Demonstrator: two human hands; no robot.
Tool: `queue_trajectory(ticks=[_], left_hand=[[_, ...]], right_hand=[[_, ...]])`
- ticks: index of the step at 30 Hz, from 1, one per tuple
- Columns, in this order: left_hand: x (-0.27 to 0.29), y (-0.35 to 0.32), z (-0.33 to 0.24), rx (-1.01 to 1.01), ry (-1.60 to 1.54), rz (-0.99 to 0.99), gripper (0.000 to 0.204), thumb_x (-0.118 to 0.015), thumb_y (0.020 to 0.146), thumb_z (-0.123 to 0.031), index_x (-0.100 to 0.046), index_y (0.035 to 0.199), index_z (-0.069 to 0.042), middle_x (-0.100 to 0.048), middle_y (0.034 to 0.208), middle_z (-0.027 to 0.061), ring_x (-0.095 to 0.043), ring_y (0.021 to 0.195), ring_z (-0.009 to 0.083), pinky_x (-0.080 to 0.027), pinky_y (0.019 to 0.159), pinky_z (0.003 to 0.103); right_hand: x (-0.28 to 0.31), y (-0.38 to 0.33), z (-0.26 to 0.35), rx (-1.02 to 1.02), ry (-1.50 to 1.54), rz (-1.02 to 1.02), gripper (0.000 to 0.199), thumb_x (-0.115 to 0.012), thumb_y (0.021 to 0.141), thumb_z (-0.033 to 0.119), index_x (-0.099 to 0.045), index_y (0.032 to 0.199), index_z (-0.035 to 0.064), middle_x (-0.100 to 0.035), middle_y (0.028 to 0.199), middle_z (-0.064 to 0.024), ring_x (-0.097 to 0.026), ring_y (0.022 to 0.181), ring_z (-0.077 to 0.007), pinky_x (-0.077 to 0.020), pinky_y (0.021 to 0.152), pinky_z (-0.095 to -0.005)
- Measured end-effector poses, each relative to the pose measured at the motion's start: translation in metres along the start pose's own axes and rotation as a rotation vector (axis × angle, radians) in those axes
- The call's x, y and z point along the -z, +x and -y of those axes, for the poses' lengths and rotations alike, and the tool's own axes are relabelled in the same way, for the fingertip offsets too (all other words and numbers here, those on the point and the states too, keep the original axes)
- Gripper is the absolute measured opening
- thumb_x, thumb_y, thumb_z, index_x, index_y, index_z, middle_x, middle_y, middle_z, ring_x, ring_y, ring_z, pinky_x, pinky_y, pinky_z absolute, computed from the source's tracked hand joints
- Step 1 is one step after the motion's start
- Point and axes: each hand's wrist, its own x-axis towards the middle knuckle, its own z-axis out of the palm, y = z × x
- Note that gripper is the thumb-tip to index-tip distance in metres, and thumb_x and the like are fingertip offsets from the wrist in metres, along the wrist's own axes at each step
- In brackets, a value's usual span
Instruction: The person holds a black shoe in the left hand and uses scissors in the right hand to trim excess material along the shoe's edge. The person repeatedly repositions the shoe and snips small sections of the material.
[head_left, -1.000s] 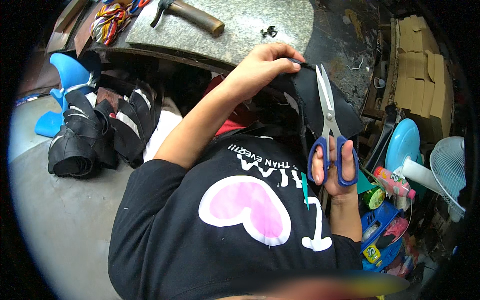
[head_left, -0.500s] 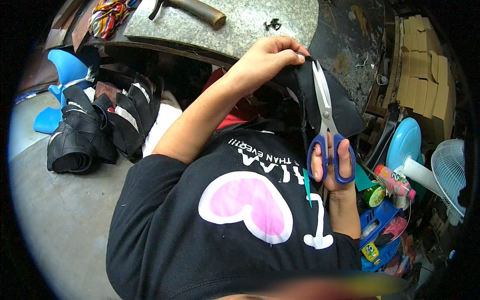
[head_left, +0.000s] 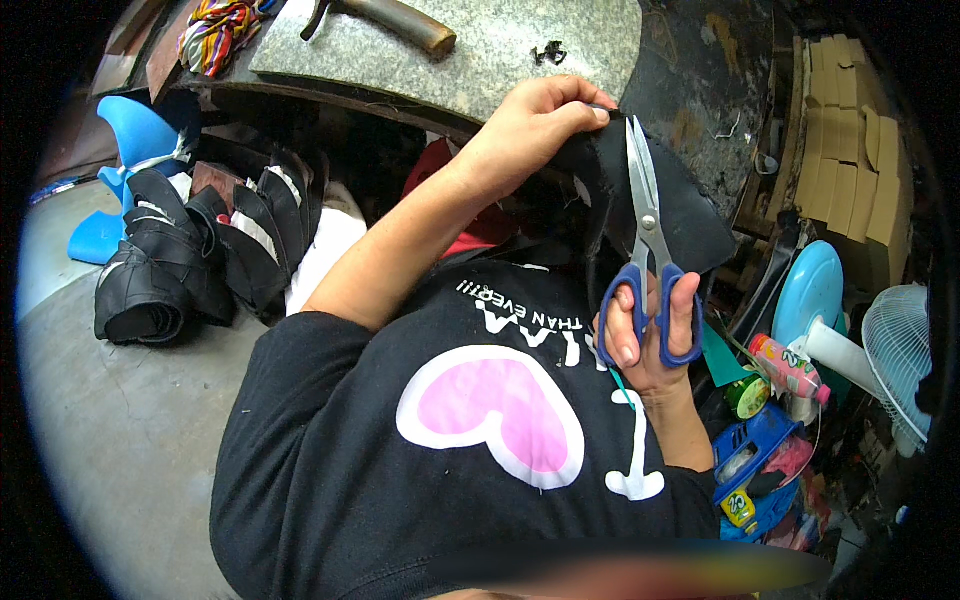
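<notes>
My right hand (head_left: 655,340) is closed through the blue handle loops of a pair of scissors (head_left: 650,225). Their silver blades stand slightly apart and point away from me, lying over a black sheet piece (head_left: 695,220) that looks like leather or fabric. At the far edge of that piece, my left hand (head_left: 555,115) pinches it between thumb and fingers, just left of the scissor tips. The lower part of the black piece is partly hidden behind the scissors and my right hand.
On the grey stone slab (head_left: 490,75) ahead lie a hammer (head_left: 400,25) and small black scraps (head_left: 548,52). Rolled black pieces (head_left: 150,290) sit on the floor at left. A fan (head_left: 905,345), a pink bottle (head_left: 790,365) and a blue basket (head_left: 750,440) crowd the right side.
The scissors and my right hand have shifted slightly left, with the handles swinging left. My left hand keeps its pinch in nearly the same place.
</notes>
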Motion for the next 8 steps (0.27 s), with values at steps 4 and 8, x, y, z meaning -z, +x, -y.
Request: queue_trajectory(ticks=[4, 8], left_hand=[[-0.0008, -0.0017, 0.0007, 0.028, -0.044, -0.005, 0.022, -0.056, 0.088, -0.013, -0.063, 0.105, 0.000, -0.062, 0.089, 0.0001, -0.056, 0.084, 0.0047, -0.045, 0.077, 0.018], [0.0001, -0.0011, 0.0010, 0.061, -0.065, 0.006, 0.023, -0.056, 0.089, -0.013, -0.063, 0.106, 0.000, -0.062, 0.090, 0.0007, -0.056, 0.086, 0.0049, -0.045, 0.080, 0.019]], right_hand=[[0.0038, -0.0060, 0.0068, -0.036, 0.009, 0.001, 0.069, -0.032, 0.087, 0.073, -0.048, 0.091, 0.0052, -0.052, 0.053, -0.0079, -0.046, 0.041, -0.0130, -0.0366, 0.042, -0.0207], [0.0044, -0.0037, 0.0046, -0.040, -0.010, -0.009, 0.069, -0.034, 0.087, 0.072, -0.048, 0.090, 0.0050, -0.053, 0.053, -0.0084, -0.047, 0.041, -0.0136, -0.0373, 0.042, -0.0206]])
